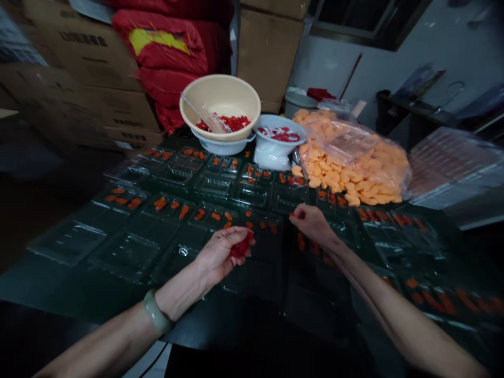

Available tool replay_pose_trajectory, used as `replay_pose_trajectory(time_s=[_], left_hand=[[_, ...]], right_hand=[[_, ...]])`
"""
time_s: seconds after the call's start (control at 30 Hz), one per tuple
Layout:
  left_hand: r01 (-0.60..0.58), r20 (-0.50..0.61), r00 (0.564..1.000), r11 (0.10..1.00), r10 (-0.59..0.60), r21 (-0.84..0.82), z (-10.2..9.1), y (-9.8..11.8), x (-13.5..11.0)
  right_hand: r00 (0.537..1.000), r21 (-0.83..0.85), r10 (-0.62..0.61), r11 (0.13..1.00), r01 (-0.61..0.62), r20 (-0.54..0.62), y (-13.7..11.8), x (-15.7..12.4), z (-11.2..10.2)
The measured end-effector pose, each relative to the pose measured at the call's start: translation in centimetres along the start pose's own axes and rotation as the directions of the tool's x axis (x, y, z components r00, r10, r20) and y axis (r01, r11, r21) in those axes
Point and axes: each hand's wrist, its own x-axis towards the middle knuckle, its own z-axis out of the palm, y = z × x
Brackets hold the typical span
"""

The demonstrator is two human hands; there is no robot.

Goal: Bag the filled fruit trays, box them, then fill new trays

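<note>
My left hand, a pale green bangle on its wrist, is cupped around a small heap of red pieces. It hovers over transparent plastic trays laid in rows on the dark green table. To its right, my right hand is pinched, with a bit of red just showing at its fingertips. Orange-red pieces lie in the far compartments of many trays. The pieces are too small and blurred for me to tell their kind.
Behind the trays stand a cream basin with red pieces and a smaller white basin. A big transparent bag of orange pieces lies at the back right. Red packages and cardboard boxes are stacked beyond the table.
</note>
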Motion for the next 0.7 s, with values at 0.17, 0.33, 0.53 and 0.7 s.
replay_pose_trajectory(time_s=[0.17, 0.33, 0.53, 0.7], left_hand=[[0.019, 0.003, 1.000, 0.998, -0.019, -0.057, 0.2, 0.2, 0.5], [-0.055, -0.004, 0.999, 0.992, 0.055, -0.117, -0.3, 1.3, 0.3], [-0.123, -0.039, 0.992, 0.977, 0.117, -0.174, -2.7, 2.0, 0.3], [-0.159, -0.081, 0.986, 0.962, 0.144, -0.222, -3.9, 3.5, 0.6]], right_hand=[[0.973, 0.679, -0.060, 0.725, -0.113, 0.225, -1.4, -0.9, -0.4], [0.908, 0.846, -0.191, 0.472, -0.248, 0.372, -4.6, 1.2, 0.4], [0.928, 0.923, -0.164, 0.256, -0.287, 0.334, -9.1, 6.5, 0.8], [0.953, 0.957, -0.166, 0.190, -0.219, 0.252, -14.9, 12.5, -3.3]])
